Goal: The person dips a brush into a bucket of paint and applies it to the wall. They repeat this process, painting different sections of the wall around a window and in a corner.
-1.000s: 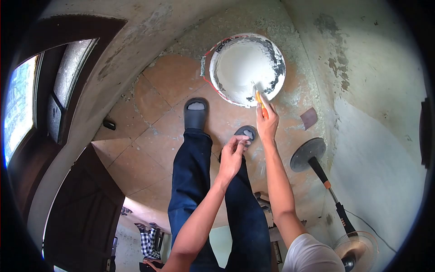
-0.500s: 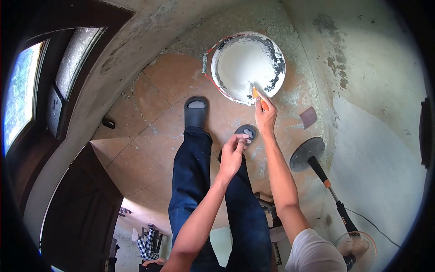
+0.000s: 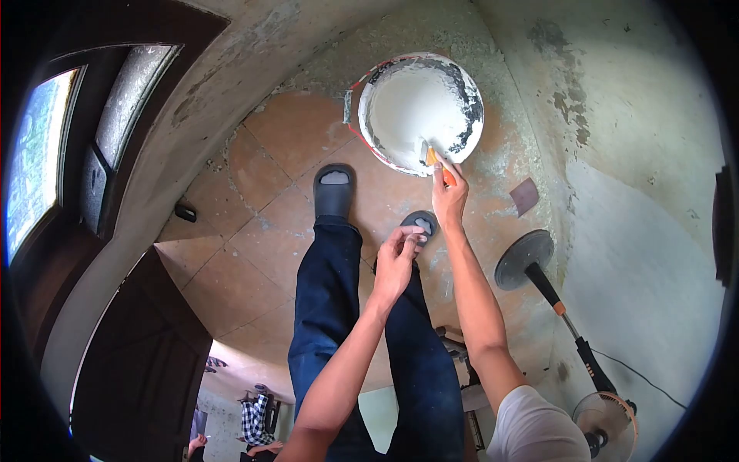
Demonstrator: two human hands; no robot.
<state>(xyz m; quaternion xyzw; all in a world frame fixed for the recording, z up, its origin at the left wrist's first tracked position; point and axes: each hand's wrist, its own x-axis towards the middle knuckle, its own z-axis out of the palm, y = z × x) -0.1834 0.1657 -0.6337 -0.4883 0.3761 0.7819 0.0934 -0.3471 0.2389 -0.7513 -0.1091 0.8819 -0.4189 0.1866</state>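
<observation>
My right hand [image 3: 449, 197] is closed around the orange handle of a putty knife [image 3: 429, 154]. Its blade dips into the near side of a round bucket [image 3: 479, 127] containing a white paste [image 3: 404, 108], with grey and white smears on the inner wall. A red wire handle with a grip hangs at the bucket's left. Over my right slipper [image 3: 420, 222], my left hand [image 3: 396, 258] has its fingers loosely curled towards the thumb, and I see nothing held in it. The fingertips look whitish.
A standing fan's round base [image 3: 525, 259] is on the right, its cage [image 3: 608, 427] below. A brown square sheet [image 3: 524, 198] lies near the stained wall. Dark door [image 3: 138, 346] and window are left. Another person's checkered clothing [image 3: 254, 420] shows at the bottom.
The putty knife has shifted very slightly up and left at the bucket's near side, still in my right hand. My left hand stays put. Another person's hand now shows at bottom left.
</observation>
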